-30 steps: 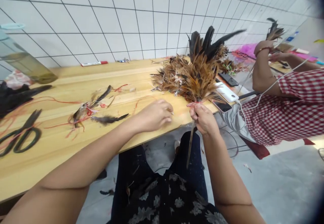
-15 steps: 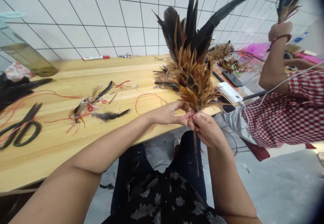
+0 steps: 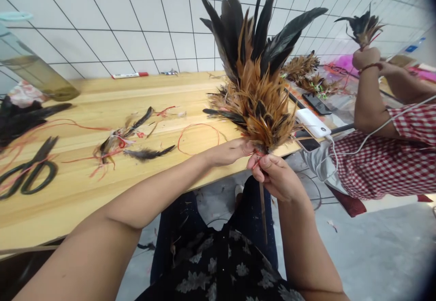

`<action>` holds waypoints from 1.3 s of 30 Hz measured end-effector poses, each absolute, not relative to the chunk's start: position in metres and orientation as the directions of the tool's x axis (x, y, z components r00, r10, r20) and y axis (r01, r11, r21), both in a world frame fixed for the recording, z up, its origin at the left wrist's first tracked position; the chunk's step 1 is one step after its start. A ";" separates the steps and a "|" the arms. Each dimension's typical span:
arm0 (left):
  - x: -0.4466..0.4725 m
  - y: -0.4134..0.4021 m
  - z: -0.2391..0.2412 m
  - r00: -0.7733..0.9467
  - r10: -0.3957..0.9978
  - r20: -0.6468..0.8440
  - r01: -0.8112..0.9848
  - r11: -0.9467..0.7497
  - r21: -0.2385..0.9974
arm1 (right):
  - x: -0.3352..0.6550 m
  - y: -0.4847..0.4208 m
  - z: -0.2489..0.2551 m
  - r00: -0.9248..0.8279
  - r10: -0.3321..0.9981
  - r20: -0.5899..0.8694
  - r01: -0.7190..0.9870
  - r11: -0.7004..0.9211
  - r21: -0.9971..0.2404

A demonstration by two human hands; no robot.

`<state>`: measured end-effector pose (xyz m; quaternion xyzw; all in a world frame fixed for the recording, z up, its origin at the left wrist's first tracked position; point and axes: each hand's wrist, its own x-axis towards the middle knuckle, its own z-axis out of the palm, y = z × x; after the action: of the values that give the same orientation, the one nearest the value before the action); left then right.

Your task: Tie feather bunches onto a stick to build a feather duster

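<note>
My right hand (image 3: 279, 177) is closed around the thin stick of a feather duster (image 3: 260, 106), just below its feathers. Brown feathers cover the lower part of the duster, and long black ones fan out at the top. Its bare stick (image 3: 263, 214) points down between my knees. My left hand (image 3: 231, 151) is at the left of the feather base, its fingertips drawn together at red string (image 3: 260, 152) and partly hidden by feathers. More of this string shows at the right fingers. A loop of red string (image 3: 198, 125) lies on the table beyond my left forearm.
Black scissors (image 3: 32, 169), loose feathers (image 3: 150, 154) and a marker (image 3: 130, 75) lie on the wooden table (image 3: 102, 205). At left stands a bottle of liquid (image 3: 41, 71). A white power bank (image 3: 313, 123) is at right, near a person's arm (image 3: 371, 83) raising a feather bunch (image 3: 364, 28).
My left fingers have moved slightly up and behind the feather base, away from my right fingertips. The duster has turned a little. The other person's hand and feather bunch have moved left and down.
</note>
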<state>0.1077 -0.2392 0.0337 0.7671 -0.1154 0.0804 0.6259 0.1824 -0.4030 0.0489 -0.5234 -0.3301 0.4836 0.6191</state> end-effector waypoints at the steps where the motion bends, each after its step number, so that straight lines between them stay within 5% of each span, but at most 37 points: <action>1: 0.107 -0.241 0.033 0.961 -0.071 0.268 -0.277 -0.199 0.940 | 0.183 -0.404 0.049 0.314 0.944 -0.099 -0.262 -0.014 -0.965; 6: 0.095 -0.250 0.035 0.891 0.124 0.436 -0.310 -0.534 0.786 | 0.184 -0.403 0.048 0.425 0.900 -0.092 -0.250 0.019 -0.968; 10: 0.085 -0.258 0.034 0.787 0.023 0.617 -0.284 -0.874 0.395 | 0.183 -0.395 0.039 0.545 0.838 -0.031 -0.156 0.064 -0.986; 13: 0.082 -0.263 0.032 0.766 -0.016 0.643 -0.258 -0.924 0.284 | 0.182 -0.390 0.031 0.627 0.778 0.043 -0.018 0.070 -0.997; 16: 0.085 -0.270 0.031 0.782 0.108 0.614 -0.235 -0.862 0.450 | 0.180 -0.386 0.027 0.709 0.680 0.185 0.286 -0.038 -0.957; 19: 0.092 -0.277 0.029 0.800 0.364 0.476 -0.112 -0.689 0.716 | 0.177 -0.383 0.024 0.758 0.547 0.355 0.559 -0.265 -0.786; 22: 0.099 -0.282 0.025 0.792 0.535 0.295 -0.013 -0.468 0.884 | 0.174 -0.379 0.019 0.760 0.498 0.417 0.626 -0.386 -0.678; 26: 0.101 -0.280 0.022 0.787 0.581 0.210 -0.036 -0.296 0.954 | 0.171 -0.376 0.014 0.709 0.596 0.377 0.640 -0.320 -0.698; 29: 0.095 -0.273 0.024 0.856 0.500 0.127 -0.040 -0.182 0.983 | 0.174 -0.379 0.016 0.628 0.739 0.245 0.549 -0.198 -0.812; 33: 0.086 -0.266 0.028 0.954 0.283 0.095 -0.105 0.021 0.994 | 0.183 -0.391 0.026 0.393 0.919 -0.024 0.100 -0.069 -0.993; 36: 0.082 -0.265 0.028 0.982 0.148 0.117 -0.145 0.194 0.970 | 0.192 -0.401 0.033 0.166 0.975 -0.149 -0.203 -0.114 -0.973; 39: 0.080 -0.266 0.025 0.991 0.047 0.126 -0.135 0.274 0.952 | 0.197 -0.405 0.034 0.043 0.974 -0.222 -0.318 -0.197 -0.927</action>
<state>0.0799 -0.2665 0.0253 0.6000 -0.0365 0.0570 0.7972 0.1971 -0.4047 0.0340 -0.4844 -0.3387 0.6033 0.5354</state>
